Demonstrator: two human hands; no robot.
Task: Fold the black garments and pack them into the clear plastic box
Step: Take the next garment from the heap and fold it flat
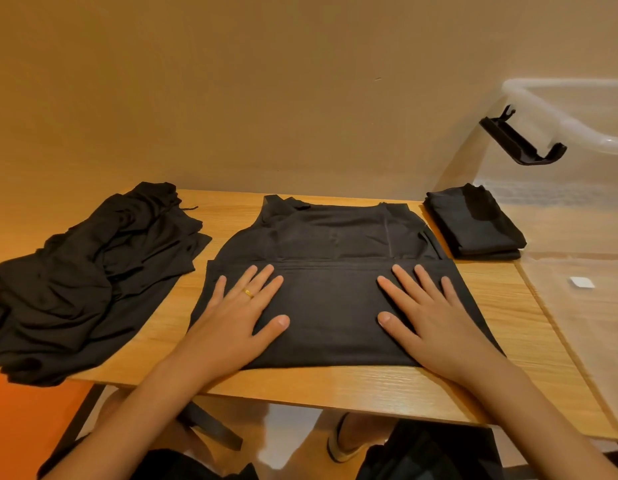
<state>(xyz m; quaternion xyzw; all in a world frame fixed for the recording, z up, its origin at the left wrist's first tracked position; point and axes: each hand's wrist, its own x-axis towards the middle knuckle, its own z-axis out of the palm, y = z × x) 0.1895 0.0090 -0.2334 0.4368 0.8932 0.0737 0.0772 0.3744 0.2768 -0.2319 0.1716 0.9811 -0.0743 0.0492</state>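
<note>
To the left of the left hand, a loose heap of crumpled black garments (86, 271) lies unfolded on the light wooden desk (335, 386), so most of the work looks undone. The left hand (238, 313) lies flat, fingers spread, pressing on a black sleeveless top (332, 233) spread between and under both hands. Its lower half is turned up over the middle, which I judge to be the first fold. The right hand (435, 320) presses the same flap, open and flat, gripping nothing. Beyond and to the right of the right hand sits a small stack of folded black cloth (474, 223). It is right at the wall of the clear plastic box (577, 116); whether inside it or just beside it, I cannot tell.
</note>
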